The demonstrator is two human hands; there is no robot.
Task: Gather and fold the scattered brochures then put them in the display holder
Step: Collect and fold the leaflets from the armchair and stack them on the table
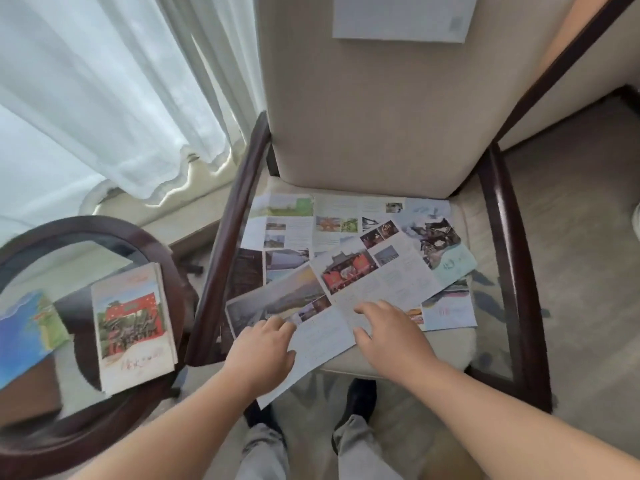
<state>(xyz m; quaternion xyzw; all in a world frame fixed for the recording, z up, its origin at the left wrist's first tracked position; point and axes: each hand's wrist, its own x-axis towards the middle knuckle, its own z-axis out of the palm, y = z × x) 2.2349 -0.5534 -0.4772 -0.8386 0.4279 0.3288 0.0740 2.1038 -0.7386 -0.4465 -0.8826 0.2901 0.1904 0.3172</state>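
Observation:
Several unfolded brochures lie overlapping on the beige seat of an armchair (464, 216). The topmost brochure (353, 289), with a red building photo, lies diagonally over the seat's front edge. My left hand (263, 351) rests on its lower left part, fingers apart and flat. My right hand (391, 334) presses on its middle, fingers spread. Under it lie a wide brochure (294, 223) with small landscape photos and, at the right, a brochure (446, 244) with a dark picture and pale green panel. On the round side table, a stack of folded brochures (133, 327) lies flat.
The round glass side table (114, 230) with a dark wooden rim stands at the left; a blue-green folded sheet (27, 334) lies at its left edge. Dark wooden armrests (228, 237) flank the seat. White curtains hang at the upper left. My feet stand below the seat.

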